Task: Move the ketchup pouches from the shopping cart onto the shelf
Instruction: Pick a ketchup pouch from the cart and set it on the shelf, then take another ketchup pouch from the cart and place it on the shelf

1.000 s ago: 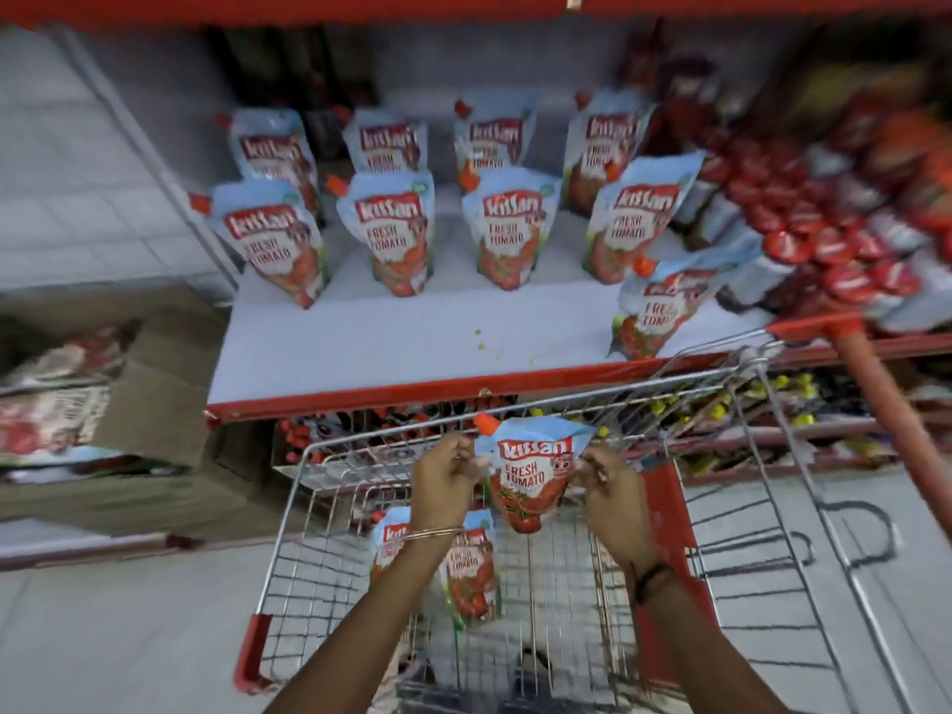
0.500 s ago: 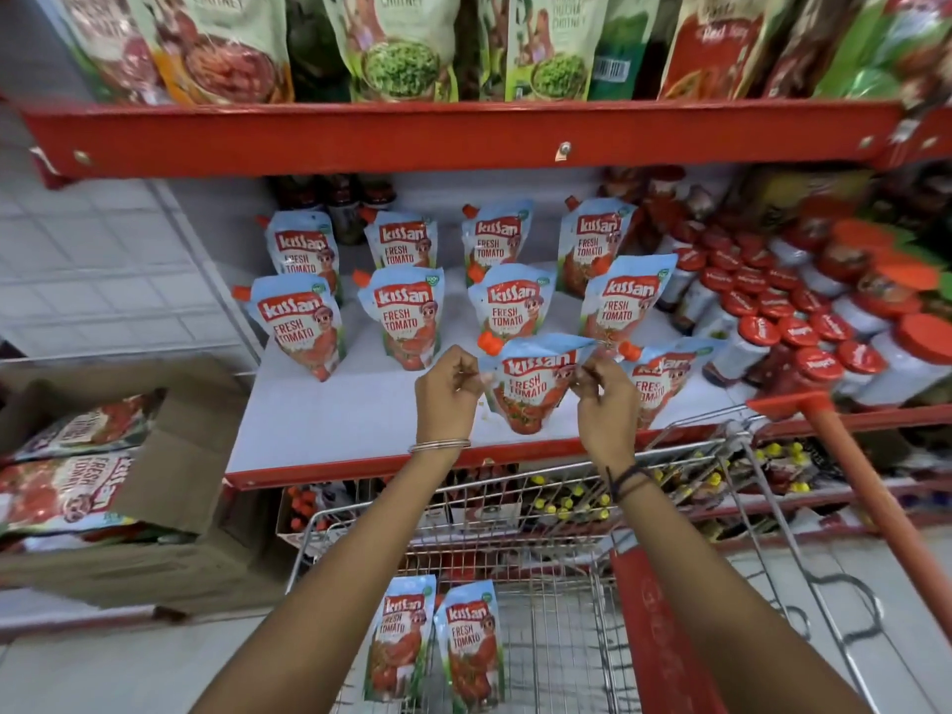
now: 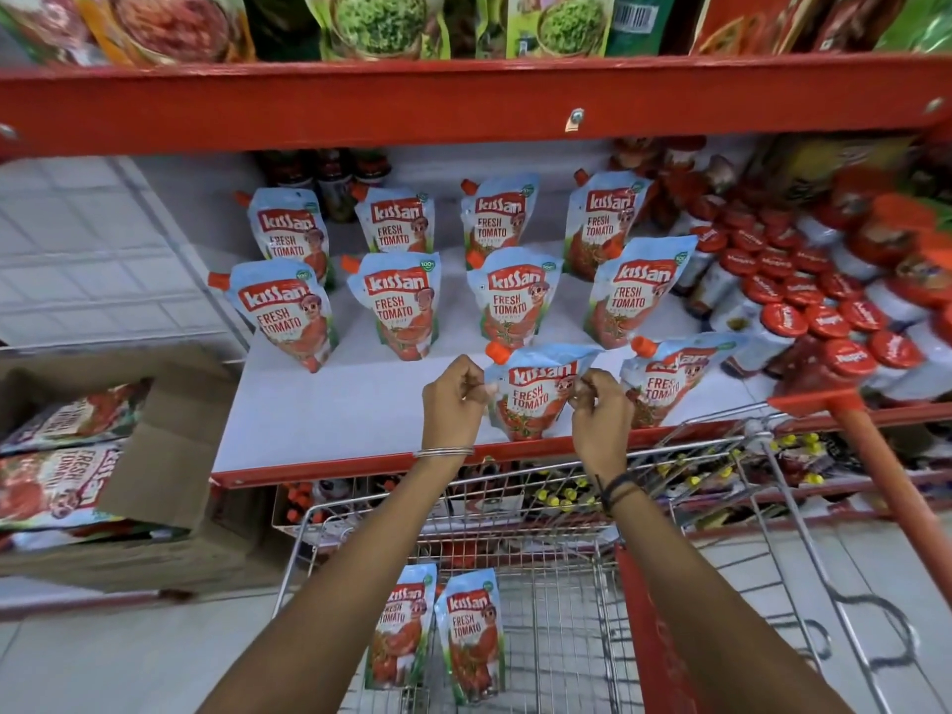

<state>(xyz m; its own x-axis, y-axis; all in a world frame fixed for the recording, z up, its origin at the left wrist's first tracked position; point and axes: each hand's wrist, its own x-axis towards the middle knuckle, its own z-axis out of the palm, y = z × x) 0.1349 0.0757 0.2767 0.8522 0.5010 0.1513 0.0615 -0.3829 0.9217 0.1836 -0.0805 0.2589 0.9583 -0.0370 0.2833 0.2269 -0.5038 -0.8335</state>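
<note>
Two hands pinch one ketchup pouch [image 3: 533, 396] by its top corners over the shelf [image 3: 329, 425], near the front edge. From the left: the left hand [image 3: 453, 399], fingers closed on the upper left corner just below the orange spout; the pouch hanging upright between them, long axis vertical, base apparently at or just above the shelf surface; the right hand [image 3: 597, 417] clamped on the upper right corner. Both wrists arch up over the shopping cart [image 3: 772, 456]. Setting down looks imminent, beside a neighbouring pouch [image 3: 664, 383]; two remaining pouches [image 3: 438, 631] wait in the cart.
</note>
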